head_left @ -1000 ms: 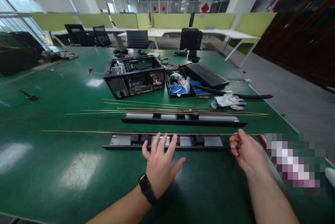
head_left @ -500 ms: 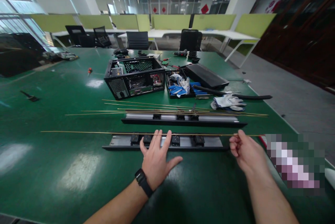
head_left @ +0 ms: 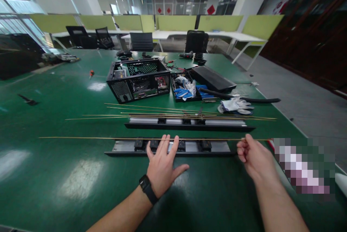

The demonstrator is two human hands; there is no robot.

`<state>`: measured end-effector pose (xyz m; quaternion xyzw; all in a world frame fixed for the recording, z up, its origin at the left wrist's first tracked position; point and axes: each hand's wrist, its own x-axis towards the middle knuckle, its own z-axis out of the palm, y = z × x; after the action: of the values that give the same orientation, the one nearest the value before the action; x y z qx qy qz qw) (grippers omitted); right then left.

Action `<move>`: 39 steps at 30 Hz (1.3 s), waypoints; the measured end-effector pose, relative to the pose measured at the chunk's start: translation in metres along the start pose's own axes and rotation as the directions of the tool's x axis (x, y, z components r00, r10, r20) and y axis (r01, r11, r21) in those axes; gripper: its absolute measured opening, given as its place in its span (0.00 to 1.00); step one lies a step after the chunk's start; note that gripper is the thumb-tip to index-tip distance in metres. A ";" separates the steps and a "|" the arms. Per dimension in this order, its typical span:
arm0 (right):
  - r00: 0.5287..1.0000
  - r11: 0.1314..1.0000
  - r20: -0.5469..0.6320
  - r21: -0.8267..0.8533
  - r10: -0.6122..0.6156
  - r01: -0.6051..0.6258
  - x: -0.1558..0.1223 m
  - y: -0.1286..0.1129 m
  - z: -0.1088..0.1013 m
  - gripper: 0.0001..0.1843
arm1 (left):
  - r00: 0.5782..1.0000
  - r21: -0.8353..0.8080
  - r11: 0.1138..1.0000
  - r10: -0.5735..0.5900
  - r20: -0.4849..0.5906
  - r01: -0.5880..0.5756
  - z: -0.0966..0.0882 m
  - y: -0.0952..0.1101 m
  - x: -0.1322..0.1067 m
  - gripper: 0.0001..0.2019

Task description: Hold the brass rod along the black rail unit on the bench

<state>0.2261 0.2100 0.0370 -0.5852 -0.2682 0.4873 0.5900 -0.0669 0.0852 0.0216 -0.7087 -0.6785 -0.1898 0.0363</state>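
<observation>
A long, thin brass-coloured rod runs crosswise along the back edge of the nearer metal rail. My left hand, with a black watch on the wrist, reaches over the rail with its fingers spread. Its fingertips rest at the rod. My right hand pinches the rod near its right end, just beyond the rail. Black blocks sit along this rail, some partly covered by my left fingers.
Behind lies a second rail with several brass-coloured rods across it. Farther back are an opened black computer case, a black tray with gloves, a black panel and a white glove. A blurred-out item lies at the right.
The view shifts slightly. My left hand has edged a little to the right relative to the rail, while my right hand keeps its pinch on the rod.
</observation>
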 end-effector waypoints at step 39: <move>0.999 0.999 -0.043 0.011 0.033 -0.033 0.018 -0.005 -0.015 0.10 | 1.000 -0.010 1.000 -0.012 -0.004 0.012 0.000 -0.008 0.012 0.25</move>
<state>0.2471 0.2204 0.0343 -0.5970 -0.2433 0.4855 0.5905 -0.0746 0.0972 0.0239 -0.7044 -0.6818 -0.1947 0.0329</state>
